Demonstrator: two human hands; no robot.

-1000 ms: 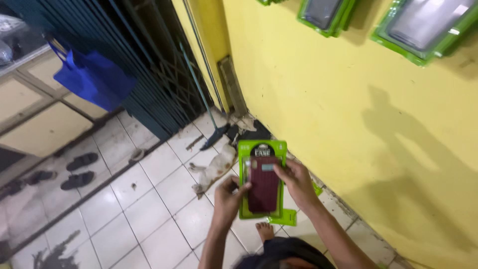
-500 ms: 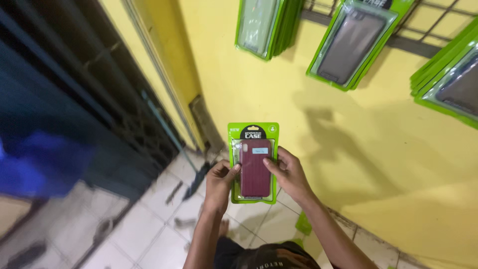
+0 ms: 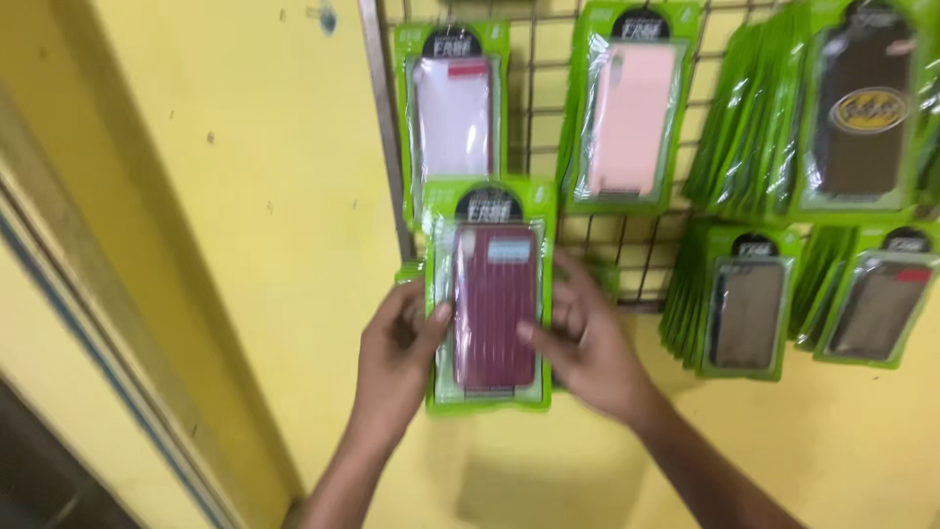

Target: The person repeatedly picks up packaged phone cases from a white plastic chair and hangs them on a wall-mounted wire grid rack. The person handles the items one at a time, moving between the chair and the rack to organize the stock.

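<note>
The dark red phone case in its green packet [image 3: 493, 294] is held up in front of the yellow wall [image 3: 274, 216], right by the left edge of the wire rack [image 3: 627, 250]. The left hand [image 3: 397, 358] grips the packet's left side, with the thumb on the front and the other fingers curled behind. The right hand [image 3: 587, 348] holds the right side, thumb tip on the clear plastic front and fingers bent around the back. So both hands are closed on the same packet. Just above it hangs a white case packet [image 3: 453, 118], and the top of the red one covers its bottom edge a little. Next to that hangs a pink case packet [image 3: 629, 113]. Further right are thick bunches of packets, with a brown case packet [image 3: 744, 312] in front of one bunch and a dark case with a yellow oval [image 3: 867, 103] higher up. The plastic looks shiny and slippery, so I think the packet could slide out if the thumbs loosen. The hole at the top looks small, so it could miss a hook and drop to the floor. A bump could also push the white packet off its hook. The picture is a bit blurry, so I cannot see the hooks clearly.
</note>
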